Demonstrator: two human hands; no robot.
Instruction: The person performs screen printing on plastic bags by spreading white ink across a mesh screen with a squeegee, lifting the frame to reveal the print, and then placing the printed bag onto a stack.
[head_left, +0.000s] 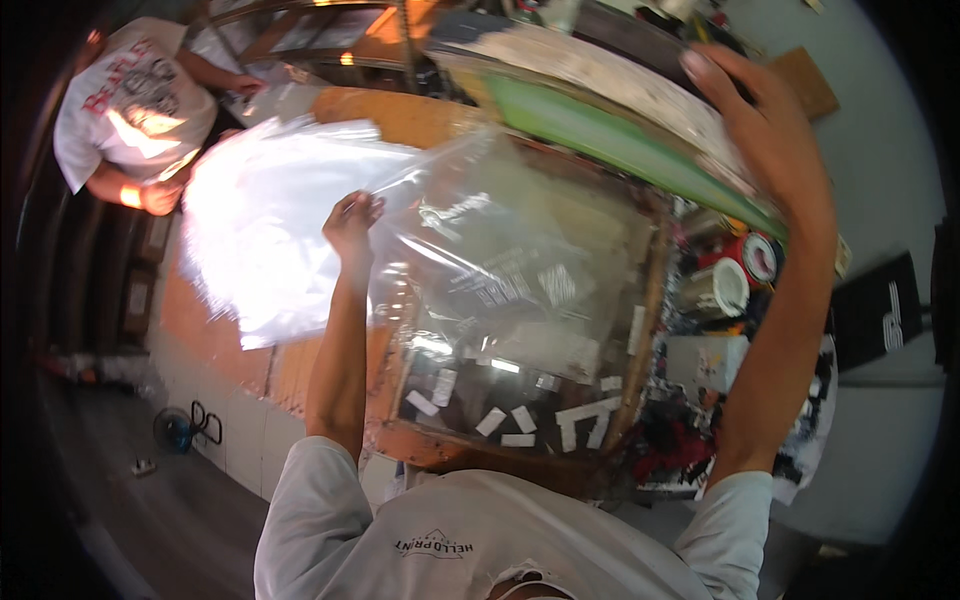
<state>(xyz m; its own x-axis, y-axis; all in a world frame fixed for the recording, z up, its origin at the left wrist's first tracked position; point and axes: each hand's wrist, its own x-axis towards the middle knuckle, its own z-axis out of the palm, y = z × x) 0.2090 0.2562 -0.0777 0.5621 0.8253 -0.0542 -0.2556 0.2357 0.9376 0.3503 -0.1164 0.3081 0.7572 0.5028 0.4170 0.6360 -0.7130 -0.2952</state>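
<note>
Pinching the near edge of a clear, glossy plastic sheet, the left hand has thumb and fingers closed on the film. The sheet spreads left and away from that pinch, over the orange-brown worktable, and glares white under the light.

Far left of the pinch, well apart: a co-worker in a white printed T-shirt, hands at the far end of the table. Risk, as judged: the film could billow or slide that way and foul the co-worker's work, since only one point holds it.

Right of the pinch, a second stretch of clear printed film lies over the wood-framed printing screen with white tape strips. Cannot tell whether it is one piece with the glaring sheet. Risk: film drags across the screen's wooden edge and creases or snags.

Further right and above, the right hand is raised, fingers wrapped over the upper edge of a tilted green-edged, paint-stained frame. Risk: with one hand bearing it, the frame may slip down onto the film.

Beyond the right forearm: ink cans and tape rolls, crowded, near the elbow; a sweep there could knock them. Open room mainly on the left, over the table.
</note>
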